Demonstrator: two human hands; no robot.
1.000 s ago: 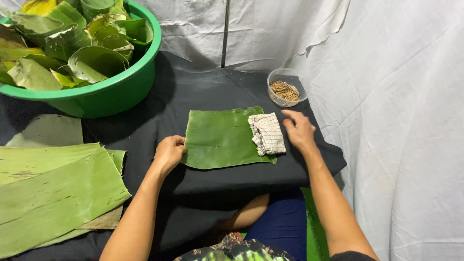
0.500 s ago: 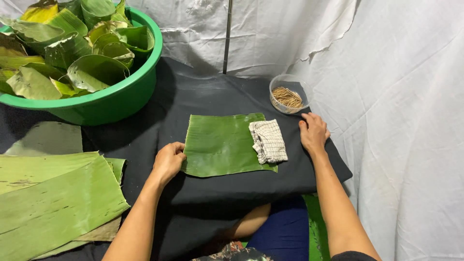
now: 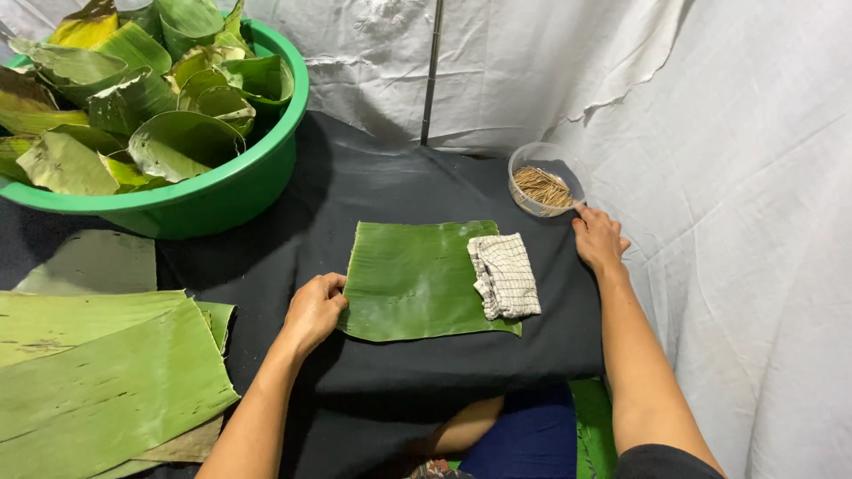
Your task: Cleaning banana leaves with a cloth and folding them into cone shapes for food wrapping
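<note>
Head view, sweeping from the left: a stack of long flat banana leaves (image 3: 98, 372) lies at the near-left of the black-draped counter (image 3: 399, 186), and behind it a green basin (image 3: 222, 200) is heaped with folded leaf pieces (image 3: 151, 106).

Moving inward, the left hand (image 3: 312, 312) is planted at the left edge of a cut banana leaf sheet (image 3: 408, 279), fingers curled loosely and pressing on that edge. It looks like a pin-down with the fingertips, not a pinch, though whether a thumb is tucked beneath the leaf can't be made out.

The sheet itself sits dead centre, lying flat with its long axis running left to right across the body, so each short edge faces one hand. On its right end rests a folded checked cloth (image 3: 504, 277), overlapping the leaf's right edge and lying lengthwise front to back.

Further right, the right hand (image 3: 599, 239) is off the leaf entirely, palm down, fingers relaxed and holding nothing, resting on the counter just beyond the cloth. Its fingertips point up toward a small clear tub of thin wooden sticks (image 3: 543, 182) and sit just beside its rim; contact is hard to call.

So the left hand is on the leaf, the right hand nearer the tub, cloth between.
</note>
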